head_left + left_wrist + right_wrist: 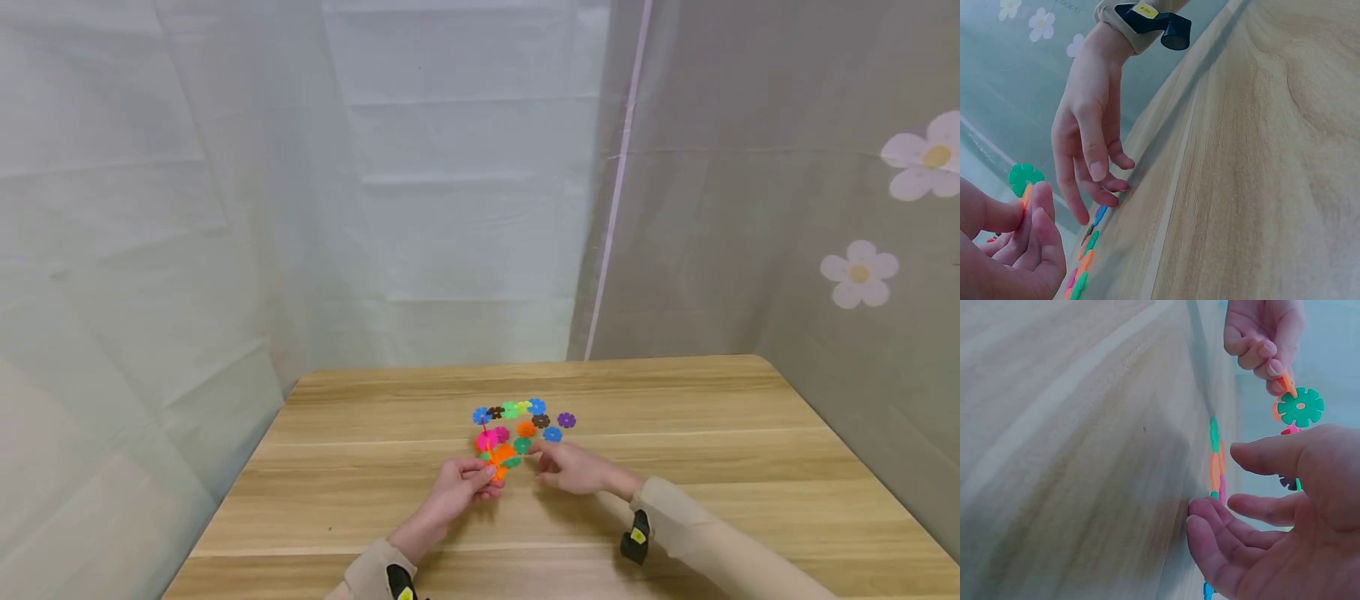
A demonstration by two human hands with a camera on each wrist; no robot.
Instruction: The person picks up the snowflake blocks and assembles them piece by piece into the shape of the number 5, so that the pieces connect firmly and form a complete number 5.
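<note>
Between thumb and fingers, my left hand pinches an orange interlocking disc with a notched, flower-like rim. A green disc is slotted onto it, and further pieces, pink and red among them, appear behind it, though how they join is hard to tell. My right hand reaches low over the table, its fingers bent loosely with nothing visible between them. Its index fingertip is close to a dark green disc lying flat; whether they touch I cannot tell.
Several loose discs lie flat beyond the hands, including a purple disc, a blue disc, a brown disc and an orange disc. The wooden table is backed by hanging pale sheets.
</note>
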